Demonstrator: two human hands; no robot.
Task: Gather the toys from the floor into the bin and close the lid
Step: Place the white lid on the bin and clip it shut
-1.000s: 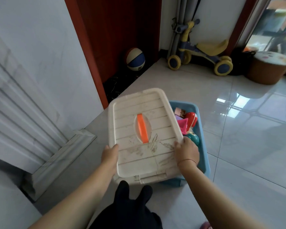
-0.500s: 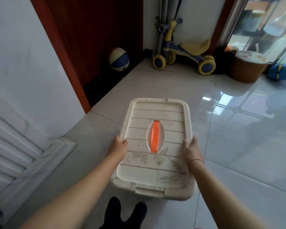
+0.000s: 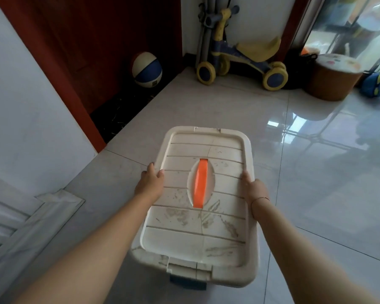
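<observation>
The cream lid (image 3: pixel 198 227) covers the blue bin (image 3: pixel 188 284) on the floor (image 3: pixel 316 194), hiding its contents. My left hand (image 3: pixel 150 183) and right hand (image 3: pixel 253 190) grip the lid's side edges, fingers curled round them. A second ago the lid sat askew and toys showed.

Daylight from the window (image 3: pixel 349 23) glares off the floor (image 3: pixel 316 161); edges bend.

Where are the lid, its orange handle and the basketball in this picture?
lid (image 3: pixel 180 238): head view, on its bare ribbed top near the front.
orange handle (image 3: pixel 200 183): head view, on the middle of the strip.
basketball (image 3: pixel 147 69): head view, on the middle of the ball.
</observation>
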